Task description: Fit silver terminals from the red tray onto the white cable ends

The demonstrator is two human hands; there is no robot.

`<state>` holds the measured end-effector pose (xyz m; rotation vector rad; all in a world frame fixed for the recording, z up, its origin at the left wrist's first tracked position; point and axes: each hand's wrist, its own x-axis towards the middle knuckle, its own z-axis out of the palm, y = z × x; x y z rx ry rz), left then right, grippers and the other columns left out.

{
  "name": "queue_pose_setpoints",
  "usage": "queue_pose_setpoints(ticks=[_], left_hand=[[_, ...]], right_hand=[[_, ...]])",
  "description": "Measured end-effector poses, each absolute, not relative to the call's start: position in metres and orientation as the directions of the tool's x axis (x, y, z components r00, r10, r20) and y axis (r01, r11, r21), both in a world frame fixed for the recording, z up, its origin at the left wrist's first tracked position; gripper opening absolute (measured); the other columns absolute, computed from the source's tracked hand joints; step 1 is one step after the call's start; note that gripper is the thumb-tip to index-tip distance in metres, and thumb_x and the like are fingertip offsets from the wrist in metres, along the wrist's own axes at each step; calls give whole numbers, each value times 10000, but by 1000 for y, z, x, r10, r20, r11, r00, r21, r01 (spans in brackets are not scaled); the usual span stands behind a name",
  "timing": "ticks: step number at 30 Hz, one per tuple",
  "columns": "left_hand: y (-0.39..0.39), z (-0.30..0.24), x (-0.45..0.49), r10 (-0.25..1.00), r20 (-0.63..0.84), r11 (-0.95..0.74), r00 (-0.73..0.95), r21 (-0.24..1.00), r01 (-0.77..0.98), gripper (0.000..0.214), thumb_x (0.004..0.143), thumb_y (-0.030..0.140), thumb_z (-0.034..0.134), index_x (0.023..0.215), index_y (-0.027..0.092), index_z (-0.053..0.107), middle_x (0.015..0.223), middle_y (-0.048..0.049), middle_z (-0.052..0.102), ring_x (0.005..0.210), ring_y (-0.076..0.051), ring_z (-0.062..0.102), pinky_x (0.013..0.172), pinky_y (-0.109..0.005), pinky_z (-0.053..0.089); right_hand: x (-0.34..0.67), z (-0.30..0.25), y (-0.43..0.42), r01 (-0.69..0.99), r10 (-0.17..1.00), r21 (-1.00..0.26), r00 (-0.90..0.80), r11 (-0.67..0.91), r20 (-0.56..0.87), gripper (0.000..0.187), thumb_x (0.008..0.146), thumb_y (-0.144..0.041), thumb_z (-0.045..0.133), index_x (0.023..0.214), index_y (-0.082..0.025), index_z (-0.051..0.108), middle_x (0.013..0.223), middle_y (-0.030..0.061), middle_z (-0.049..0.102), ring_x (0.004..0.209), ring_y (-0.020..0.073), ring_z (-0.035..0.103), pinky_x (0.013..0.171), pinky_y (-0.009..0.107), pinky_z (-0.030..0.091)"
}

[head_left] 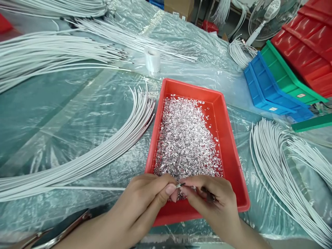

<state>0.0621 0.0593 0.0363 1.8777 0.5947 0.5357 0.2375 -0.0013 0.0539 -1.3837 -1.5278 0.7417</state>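
Observation:
My left hand (145, 199) is closed in a pinch near the end of a white cable (88, 188), which runs off to the left. At the cable's tip, the thumb and forefinger of my right hand (218, 199) are pinched together. A small dark object (208, 194) is tucked among my right fingers; its kind is mostly hidden. Both hands are over the near end of a red tray (234, 166). Many small shiny silver pieces (186, 138) cover most of its floor. Left of the tray lies a curved bundle of white cables (103, 155).
More cable bundles lie at the far left (64, 48) and right (277, 166). A roll of clear film (152, 60) stands behind the tray. Stacked blue bins (269, 86), a green bin (287, 74) and red bins (308, 41) are at the right. A fan (272, 14) is behind.

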Motion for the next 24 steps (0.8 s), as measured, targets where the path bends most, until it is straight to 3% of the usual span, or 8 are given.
queue_pose_setpoints(ticks=[12, 17, 24], left_hand=[[60, 36, 61, 594, 73, -383, 801, 902, 202, 252, 993, 155, 292, 840, 199, 487, 700, 43, 569, 610, -105, 540, 584, -237, 383], [59, 35, 61, 619, 73, -363, 782, 910, 202, 261, 996, 179, 311, 828, 196, 510, 686, 36, 574, 606, -112, 545, 575, -243, 381], [58, 34, 61, 632, 86, -370, 770, 907, 203, 258, 992, 169, 319, 832, 197, 519, 688, 40, 576, 608, -107, 546, 586, -239, 386]], right_hand=[[238, 55, -2, 473, 948, -843, 46, 257, 315, 157, 776, -17, 669, 821, -168, 679, 629, -27, 710, 481, 42, 581, 482, 115, 465], [239, 53, -6, 479, 954, -841, 20, 252, 298, 153, 795, -37, 669, 850, -180, 667, 701, -22, 733, 520, 45, 606, 516, 121, 487], [240, 53, -7, 527, 943, -805, 21, 272, 332, 128, 804, -56, 669, 846, -177, 667, 635, -28, 704, 469, 47, 579, 486, 130, 476]])
